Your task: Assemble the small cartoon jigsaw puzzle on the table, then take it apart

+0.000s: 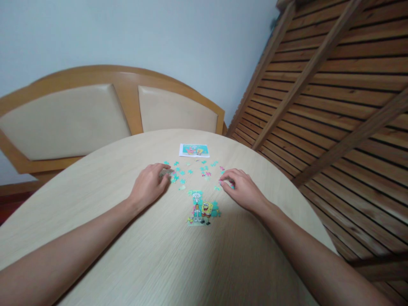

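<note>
A partly joined jigsaw puzzle [204, 208] lies on the table, showing a yellow square cartoon figure beside a tall pale one. Beyond it, several loose puzzle pieces [182, 173], mostly turquoise and a few pink, are scattered flat. My left hand [149, 185] rests at the left edge of these pieces, thumb and fingers apart, with nothing visible between them. On the right side, my right hand [242, 187] has thumb and forefinger pinched on a small pink puzzle piece [220, 182]. Its other fingers curl over more pieces that are partly hidden.
A printed reference picture [195, 150] lies behind the loose pieces on the round wooden table [153, 263]. Two padded chair backs [66, 123] stand past the far edge, against a pale wall. A slatted wooden panel [334, 106] slopes along the right side.
</note>
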Motion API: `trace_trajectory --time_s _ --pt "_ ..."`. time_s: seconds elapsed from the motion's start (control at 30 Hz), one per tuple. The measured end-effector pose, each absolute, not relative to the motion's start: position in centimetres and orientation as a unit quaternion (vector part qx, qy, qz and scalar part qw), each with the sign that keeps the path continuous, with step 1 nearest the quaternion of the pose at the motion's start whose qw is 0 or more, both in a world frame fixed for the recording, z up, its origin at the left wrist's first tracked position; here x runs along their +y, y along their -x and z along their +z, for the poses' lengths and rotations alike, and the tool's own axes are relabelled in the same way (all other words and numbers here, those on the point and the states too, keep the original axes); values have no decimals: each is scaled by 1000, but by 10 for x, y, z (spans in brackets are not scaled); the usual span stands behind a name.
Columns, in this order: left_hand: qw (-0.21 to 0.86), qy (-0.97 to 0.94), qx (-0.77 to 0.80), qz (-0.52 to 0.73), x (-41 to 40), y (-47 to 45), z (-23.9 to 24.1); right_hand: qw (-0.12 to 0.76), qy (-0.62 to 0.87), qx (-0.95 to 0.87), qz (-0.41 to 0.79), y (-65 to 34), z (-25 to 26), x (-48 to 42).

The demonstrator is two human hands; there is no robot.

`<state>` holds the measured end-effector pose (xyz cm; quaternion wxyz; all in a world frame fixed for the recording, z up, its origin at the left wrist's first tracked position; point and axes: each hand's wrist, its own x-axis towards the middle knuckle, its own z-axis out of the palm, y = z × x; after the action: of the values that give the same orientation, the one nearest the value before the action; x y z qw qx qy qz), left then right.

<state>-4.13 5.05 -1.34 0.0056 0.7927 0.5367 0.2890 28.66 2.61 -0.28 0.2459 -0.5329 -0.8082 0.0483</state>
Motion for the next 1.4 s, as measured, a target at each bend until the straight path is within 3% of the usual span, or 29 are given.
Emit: trace_trajectory --time_s 0.4,1.4 --pt "-3 -802 552 228 52 42 -12 249 503 -826 53 -283 -4 24" --pt "58 -809 527 252 51 39 -14 235 491 -836 69 -278 -1 20"
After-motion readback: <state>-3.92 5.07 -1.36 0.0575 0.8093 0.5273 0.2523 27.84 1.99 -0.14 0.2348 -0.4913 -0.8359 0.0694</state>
